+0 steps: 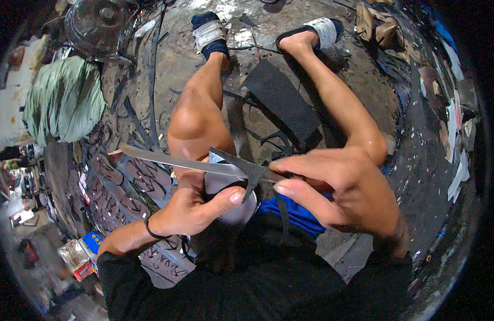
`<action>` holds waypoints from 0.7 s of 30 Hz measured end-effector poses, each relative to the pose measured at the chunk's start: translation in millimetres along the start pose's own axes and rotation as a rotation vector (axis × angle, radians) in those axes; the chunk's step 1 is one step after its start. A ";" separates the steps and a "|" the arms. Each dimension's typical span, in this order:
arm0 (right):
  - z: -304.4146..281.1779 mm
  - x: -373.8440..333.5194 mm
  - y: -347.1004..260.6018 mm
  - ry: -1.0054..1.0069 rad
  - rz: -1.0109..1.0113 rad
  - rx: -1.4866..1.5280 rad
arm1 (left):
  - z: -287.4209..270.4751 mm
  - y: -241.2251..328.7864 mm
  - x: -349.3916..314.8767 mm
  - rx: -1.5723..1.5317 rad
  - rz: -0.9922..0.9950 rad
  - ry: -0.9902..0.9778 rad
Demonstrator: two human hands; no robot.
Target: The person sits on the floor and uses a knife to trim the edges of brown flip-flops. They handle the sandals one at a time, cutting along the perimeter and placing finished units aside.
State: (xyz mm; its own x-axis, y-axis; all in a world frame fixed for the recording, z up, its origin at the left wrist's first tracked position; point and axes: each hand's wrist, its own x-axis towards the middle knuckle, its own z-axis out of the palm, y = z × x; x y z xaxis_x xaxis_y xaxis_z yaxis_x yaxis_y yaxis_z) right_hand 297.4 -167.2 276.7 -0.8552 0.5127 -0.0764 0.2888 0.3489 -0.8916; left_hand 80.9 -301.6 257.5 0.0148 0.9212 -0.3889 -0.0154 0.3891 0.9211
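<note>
Crosswise, the long blade [177, 162] lies nearest the curled left hand [201, 211], hold unclear, while the right hand [338, 187] pinches the dark piece [253, 172].

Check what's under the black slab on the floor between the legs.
Around the black slab, floor shows, with black strips beside its left edge. Whatever lies directly beneath the slab is covered.

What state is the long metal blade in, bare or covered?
Bare where visible: the blade shows its silvery face left of the dark piece; beyond that, I cannot tell.
</note>
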 end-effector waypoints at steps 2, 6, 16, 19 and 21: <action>-3.6 17.0 0.3 -0.099 -0.075 -0.020 | 6.5 -4.3 3.8 0.053 0.067 -0.029; -1.1 28.1 9.7 -0.155 -0.053 0.222 | 5.4 28.6 14.6 0.262 0.147 -0.225; 65.9 -28.1 30.7 0.280 -0.136 0.978 | 41.1 -17.1 -63.6 -0.179 -0.122 -0.138; 77.6 -46.8 37.6 0.373 -0.144 0.959 | 79.4 -30.7 -21.1 -0.771 0.208 0.410; 71.1 -63.6 37.9 0.333 -0.123 1.031 | 95.8 12.3 5.5 -1.021 0.105 0.432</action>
State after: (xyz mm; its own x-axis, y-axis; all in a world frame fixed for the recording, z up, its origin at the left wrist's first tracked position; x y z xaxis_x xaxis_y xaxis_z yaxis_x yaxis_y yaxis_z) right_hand 332.1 -242.4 216.1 -0.6494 0.7601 0.0256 -0.4233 -0.3333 -0.8424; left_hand 176.6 -292.5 268.6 -0.3807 0.7979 -0.4673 -0.8146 -0.0504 0.5778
